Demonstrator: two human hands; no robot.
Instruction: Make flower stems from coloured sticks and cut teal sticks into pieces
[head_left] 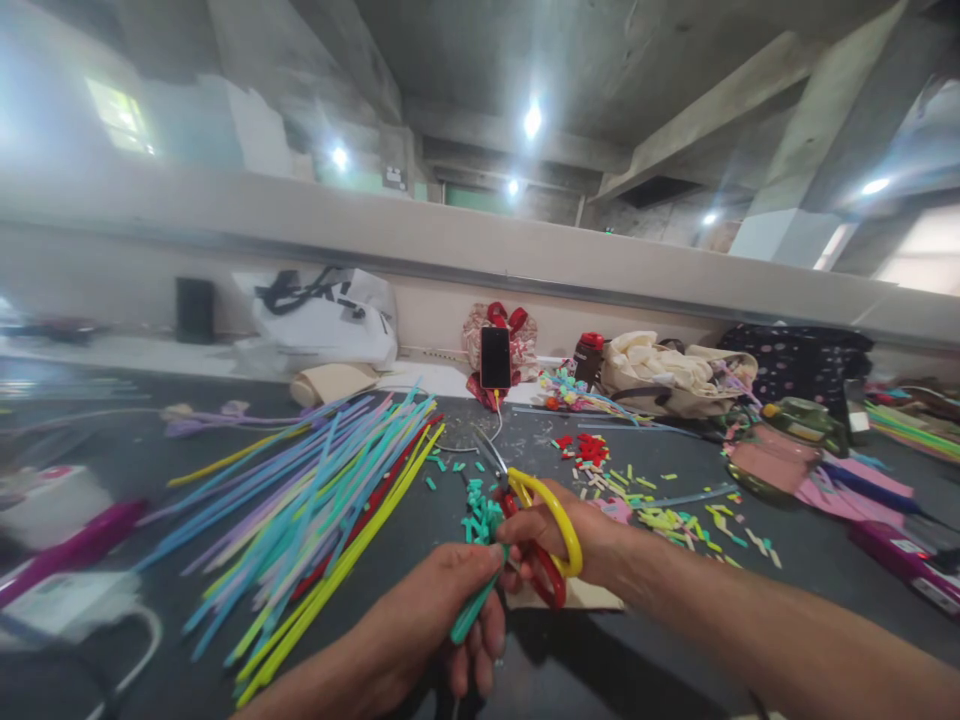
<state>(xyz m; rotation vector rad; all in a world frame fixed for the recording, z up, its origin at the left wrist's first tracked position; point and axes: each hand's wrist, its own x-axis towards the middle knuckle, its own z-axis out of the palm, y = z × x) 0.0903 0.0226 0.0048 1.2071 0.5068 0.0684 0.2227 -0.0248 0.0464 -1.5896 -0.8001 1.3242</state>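
My left hand (446, 590) is closed around a short bundle of teal pipe cleaners (471, 615), whose lower ends stick out below the thumb. My right hand (592, 530) holds scissors (568, 530) with yellow and red handles, their blades pointing away from me. The right fingertips meet the left ones at the upper end of the bundle; whether they pinch it is hard to see. Just beyond the hands lies a pile of short teal pieces (478, 512). A pale flat piece (592, 592) lies on the dark table (600, 660) beneath the right hand.
Long pipe cleaners (322, 520) in several colours spread at left. Red pieces (592, 448) and yellow-green pieces (679, 522) lie at right. A phone (495, 357) stands at the back, near a bottle (589, 358) and bags. A pink-and-green jug (776, 455) stands far right.
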